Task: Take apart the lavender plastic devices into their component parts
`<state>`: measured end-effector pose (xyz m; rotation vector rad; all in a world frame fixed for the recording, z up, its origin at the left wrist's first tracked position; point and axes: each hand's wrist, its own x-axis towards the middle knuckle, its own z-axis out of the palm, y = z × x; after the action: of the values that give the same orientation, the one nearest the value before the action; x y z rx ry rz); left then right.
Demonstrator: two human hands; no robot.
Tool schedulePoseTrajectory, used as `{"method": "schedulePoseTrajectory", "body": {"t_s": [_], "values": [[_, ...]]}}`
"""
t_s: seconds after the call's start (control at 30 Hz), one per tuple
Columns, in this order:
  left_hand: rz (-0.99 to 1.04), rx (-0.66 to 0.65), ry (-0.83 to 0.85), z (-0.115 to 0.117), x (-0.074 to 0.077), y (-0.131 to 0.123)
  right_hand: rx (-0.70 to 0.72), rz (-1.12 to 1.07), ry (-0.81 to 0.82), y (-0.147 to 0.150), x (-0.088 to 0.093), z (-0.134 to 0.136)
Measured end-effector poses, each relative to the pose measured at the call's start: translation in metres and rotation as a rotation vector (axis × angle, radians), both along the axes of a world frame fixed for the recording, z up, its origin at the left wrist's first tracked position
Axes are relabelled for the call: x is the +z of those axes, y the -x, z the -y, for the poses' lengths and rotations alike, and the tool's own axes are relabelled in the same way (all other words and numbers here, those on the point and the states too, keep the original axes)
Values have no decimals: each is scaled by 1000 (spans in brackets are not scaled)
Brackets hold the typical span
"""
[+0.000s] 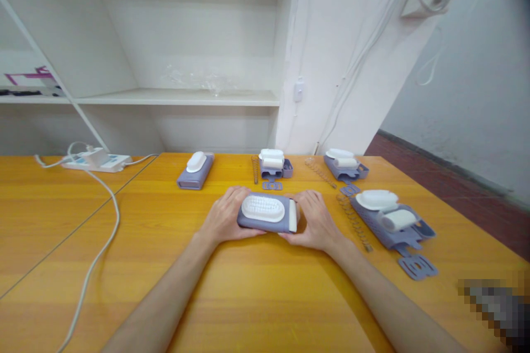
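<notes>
Both hands hold one purple-grey device with a white bristled oval pad (265, 213) at the middle of the wooden table (256, 292). My left hand (226, 216) wraps around its left end with fingers curled. My right hand (315, 222) grips the right end, next to a white roller set into that side. The device rests low over the tabletop.
A finished-looking unit (196, 170) lies behind on the left. Three sets of loose parts (273, 164), (345, 165), (391, 219) with springs (353, 220) and flat purple frames (417, 266) lie behind and right. A white power strip (97, 160) and its cable (103, 237) are at the left.
</notes>
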<state>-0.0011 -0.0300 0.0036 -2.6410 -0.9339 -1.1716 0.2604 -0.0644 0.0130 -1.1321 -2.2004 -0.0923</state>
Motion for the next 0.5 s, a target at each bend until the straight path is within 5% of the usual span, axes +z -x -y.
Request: {"method": "schedulePoseTrajectory", "body": {"t_s": [0.13, 0.3, 0.5], "values": [[-16, -11, -22, 1, -1, 1, 14, -14, -54, 1, -1, 3], [31, 94, -3, 2, -1, 1, -184, -103, -145, -5, -3, -2], [65, 58, -3, 3, 1, -2, -109, -115, -137, -6, -8, -4]]}}
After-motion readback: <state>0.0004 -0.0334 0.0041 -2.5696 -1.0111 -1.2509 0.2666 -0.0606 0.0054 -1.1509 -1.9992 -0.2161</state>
